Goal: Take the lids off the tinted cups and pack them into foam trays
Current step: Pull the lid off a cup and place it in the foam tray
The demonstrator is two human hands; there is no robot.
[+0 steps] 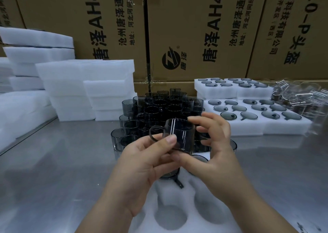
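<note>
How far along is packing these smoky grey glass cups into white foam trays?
Done: filled white foam trays at right, clear lids piled beyond. In hand: left hand and right hand grip one handled grey glass cup over the near foam tray, a seated cup below. Left: the standing cluster of dark cups.

Smoky grey cups (pixel 160 108), white foam trays (pixel 257 126)

The left hand (pixel 140 165) and right hand (pixel 214 144) are showing bare, with bare forearms (pixel 106 211) running on below the wrists. The fingers (pixel 195 120) are showing short, neatly trimmed nails; the left thumbnail (pixel 170 139) is catching pale light.
</note>
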